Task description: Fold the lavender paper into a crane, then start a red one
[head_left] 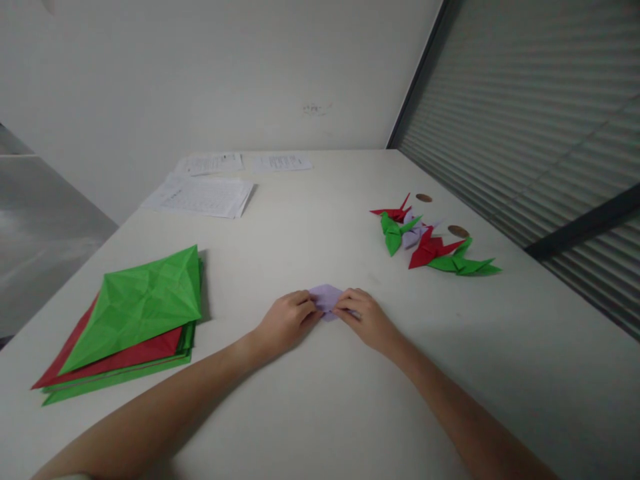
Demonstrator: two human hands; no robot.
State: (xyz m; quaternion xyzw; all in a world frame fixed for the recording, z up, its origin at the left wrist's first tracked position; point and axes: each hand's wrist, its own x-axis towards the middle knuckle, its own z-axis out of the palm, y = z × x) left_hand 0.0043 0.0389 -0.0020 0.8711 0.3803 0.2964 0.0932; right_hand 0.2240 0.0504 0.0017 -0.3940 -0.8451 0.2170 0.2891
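Note:
A small piece of folded purple paper (326, 297) lies on the white table (300, 413) in front of me. My left hand (291, 319) pinches its left side, thumb and fingers closed together. At the right side, my right hand (367, 319) has its fingers closed on the same paper. Both hands partly cover the folds, so the exact shape between the fingertips cannot be made out. Off to the left is a stack of creased green paper (145, 310) with red sheets (150, 349) among the green.
Folded paper cranes, a green one (393, 233), a red one (431, 248) and others in green, red and purple, cluster at the right. Beyond them are two brown round spots (458, 231). Printed sheets (205, 197) lie at the back left. Window blinds (540, 120) border the right edge.

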